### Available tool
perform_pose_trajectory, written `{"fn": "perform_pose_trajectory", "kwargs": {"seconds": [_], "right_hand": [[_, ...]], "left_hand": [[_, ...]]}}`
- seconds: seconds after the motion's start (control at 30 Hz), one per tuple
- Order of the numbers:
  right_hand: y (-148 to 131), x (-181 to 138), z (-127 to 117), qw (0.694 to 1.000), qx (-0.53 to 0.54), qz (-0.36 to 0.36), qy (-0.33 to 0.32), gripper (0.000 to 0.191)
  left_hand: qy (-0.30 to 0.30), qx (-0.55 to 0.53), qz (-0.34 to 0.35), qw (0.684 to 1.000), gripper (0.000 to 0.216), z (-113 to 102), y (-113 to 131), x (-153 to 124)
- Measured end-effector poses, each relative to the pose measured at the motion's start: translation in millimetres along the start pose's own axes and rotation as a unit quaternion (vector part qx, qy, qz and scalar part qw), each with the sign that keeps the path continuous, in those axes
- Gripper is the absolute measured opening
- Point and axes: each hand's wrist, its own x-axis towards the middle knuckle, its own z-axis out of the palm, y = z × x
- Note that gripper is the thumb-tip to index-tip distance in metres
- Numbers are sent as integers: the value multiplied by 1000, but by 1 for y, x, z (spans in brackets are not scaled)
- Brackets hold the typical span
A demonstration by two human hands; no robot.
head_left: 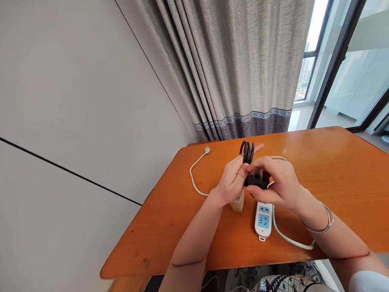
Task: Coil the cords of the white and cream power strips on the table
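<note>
Over the orange wooden table (334,174) my two hands meet on a coiled black cable (247,151) with a black plug (257,179). My left hand (232,181) grips the coil's loops, which stick up above the fingers. My right hand (278,182), a silver bangle on its wrist, closes round the black plug, whose metal prongs show. Just below the hands a white power strip (263,221) with blue sockets lies flat on the table. A small pale block (238,204) stands under my left hand.
The power strip's white cord (194,178) loops across the table to a white plug (207,150) near the far edge. A grey curtain (237,69) hangs behind the table, a plain wall (75,101) stands left, and a glass door (343,61) is at right.
</note>
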Motion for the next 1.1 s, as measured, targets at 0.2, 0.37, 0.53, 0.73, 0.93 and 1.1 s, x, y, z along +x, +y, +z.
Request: {"fn": "perform_pose_trajectory", "kwargs": {"seconds": [0.2,0.37,0.53,0.73,0.93,1.1], "right_hand": [[-4,2,-1,998,4,4,58,18],[-1,1,-3,997,-12,-1,81,26],[17,6,-3,989,-10,-15,146,44],[47,12,7,955,229,186,-26,62],[46,13,19,904,327,276,3,60],[49,13,24,900,328,286,18,62]], "left_hand": [[-116,-36,12,993,57,-5,4,2],[-135,95,-7,986,55,-4,10,2],[-52,-11,2,999,35,4,12,4],[6,-347,-73,935,45,-7,13,8],[43,-403,-144,903,48,-6,14,18],[98,-387,-159,903,40,-1,12,19]]}}
